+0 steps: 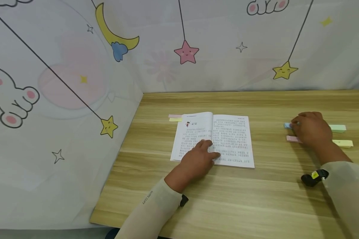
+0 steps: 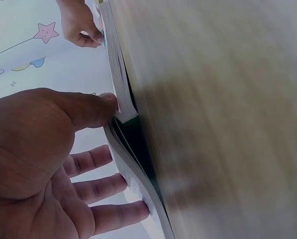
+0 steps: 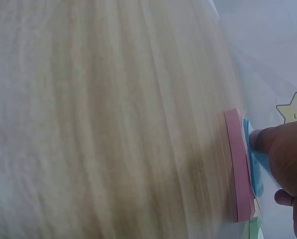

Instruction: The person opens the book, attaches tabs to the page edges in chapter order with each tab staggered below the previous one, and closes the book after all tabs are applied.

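"Lets" plus blurred word on left sleeve (image 1: 155, 212), illegible print in the book (image 1: 231, 136).

The head view looked forward and down on the tabletop (image 1: 242, 202), sharing the book (image 1: 216, 132) with the left wrist view and the blue notes (image 1: 287, 125), at its three o'clock, with the right. Both wrist views sat low, close, tipped sideways.

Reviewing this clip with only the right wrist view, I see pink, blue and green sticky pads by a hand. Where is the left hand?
Observer: The left hand rests on an open book.
Operator: Does anything jut out from it?
Observer: Yes, a pink tab and a yellow tab, at its upper left.
Operator: Which sticky pad am I missing?
Observer: A yellow sticky pad, to the right of the pink sticky pad.
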A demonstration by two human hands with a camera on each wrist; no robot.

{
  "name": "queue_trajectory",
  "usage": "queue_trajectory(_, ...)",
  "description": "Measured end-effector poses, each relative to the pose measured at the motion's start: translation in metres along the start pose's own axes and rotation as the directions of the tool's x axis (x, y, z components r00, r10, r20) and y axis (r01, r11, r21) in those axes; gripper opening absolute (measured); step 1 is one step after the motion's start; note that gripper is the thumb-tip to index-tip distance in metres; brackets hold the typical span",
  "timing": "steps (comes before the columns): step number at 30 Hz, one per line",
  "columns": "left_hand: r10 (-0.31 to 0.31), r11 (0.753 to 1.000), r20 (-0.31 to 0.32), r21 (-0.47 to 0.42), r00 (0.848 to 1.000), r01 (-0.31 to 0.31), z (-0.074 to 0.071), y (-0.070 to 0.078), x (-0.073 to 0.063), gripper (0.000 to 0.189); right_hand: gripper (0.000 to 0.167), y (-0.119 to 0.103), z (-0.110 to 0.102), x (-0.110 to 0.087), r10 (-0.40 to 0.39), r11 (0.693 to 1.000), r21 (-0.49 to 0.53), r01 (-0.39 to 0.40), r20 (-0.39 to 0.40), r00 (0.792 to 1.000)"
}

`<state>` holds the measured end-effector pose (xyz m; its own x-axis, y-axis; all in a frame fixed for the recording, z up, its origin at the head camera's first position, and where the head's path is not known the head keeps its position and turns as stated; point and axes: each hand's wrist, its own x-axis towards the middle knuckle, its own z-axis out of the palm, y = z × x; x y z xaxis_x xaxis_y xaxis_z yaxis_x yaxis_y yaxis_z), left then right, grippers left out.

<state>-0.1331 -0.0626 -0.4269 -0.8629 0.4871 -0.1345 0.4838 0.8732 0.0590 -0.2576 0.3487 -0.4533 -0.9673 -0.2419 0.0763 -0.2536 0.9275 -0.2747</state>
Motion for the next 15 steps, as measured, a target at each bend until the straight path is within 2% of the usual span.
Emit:
queue_trajectory(3,-0.004,1.0,0.003,-0.008,1.0,0.004,0.0002,0.0002,-0.0001,0.036,0.024,-0.0023,0.0003,-0.0003,0.018,1.0,0.017,-0.017,-0.032,0.999)
queue_trajectory(5,-0.009,1.0,0.002,-0.01,1.0,0.009,-0.0001,0.0003,-0.0003,0.037,0.023,-0.0044,0.0002,0.0001,0.035,0.999,0.029,-0.034,-0.027,0.999)
queue_trajectory(12,-0.012,1.0,-0.006,-0.014,1.0,0.012,0.0005,0.0001,-0.0006,0.036,0.033,-0.0065,-0.0026,0.0031,0.096,0.991,0.08,-0.107,0.132,0.987)
queue_trajectory(15,-0.008,1.0,-0.006,-0.016,1.0,0.008,0.0009,0.0002,-0.0007,0.036,0.038,-0.0072,-0.0043,0.0036,0.109,0.99,0.068,-0.122,0.17,0.979)
